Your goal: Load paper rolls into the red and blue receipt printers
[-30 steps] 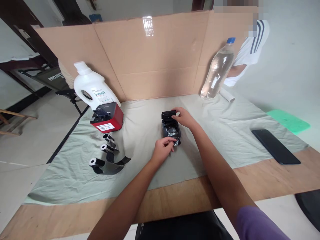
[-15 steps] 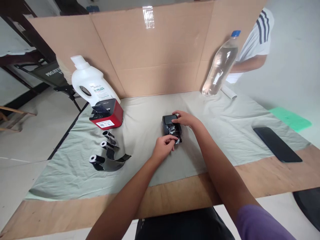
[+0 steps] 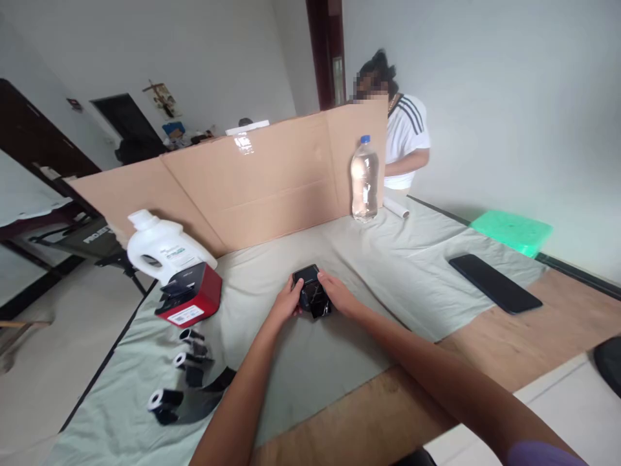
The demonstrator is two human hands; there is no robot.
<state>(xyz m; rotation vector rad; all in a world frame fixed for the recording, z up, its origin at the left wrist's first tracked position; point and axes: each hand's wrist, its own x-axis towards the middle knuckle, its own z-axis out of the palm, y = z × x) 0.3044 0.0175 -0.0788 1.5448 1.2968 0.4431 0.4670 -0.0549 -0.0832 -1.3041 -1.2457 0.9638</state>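
A small black box-shaped device (image 3: 305,274), which looks like a portable printer, lies between my hands above the cloth. My left hand (image 3: 287,300) is closed on its left side, thumb on top. On its right edge my right hand (image 3: 338,294) grips it, fingers at the upper corner. A shiny black strip (image 3: 321,307) hangs out at the device's near side. Whether the device rests on the cloth I cannot tell. To the left are several rolls of black film or paper with white ends, the nearest roll (image 3: 165,402) with a long curled strip beside it.
Behind the rolls stand a red and black box-shaped machine (image 3: 193,299) and a white detergent bottle (image 3: 162,243). A cardboard screen (image 3: 272,184) backs the table, with a water bottle (image 3: 365,181) before it. A phone (image 3: 493,283) lies right. Another person (image 3: 407,139) sits behind the screen.
My view has tilted up and turned. My left hand has shifted from the strip at the near edge to the device's left side; my right hand has moved down along its right side.
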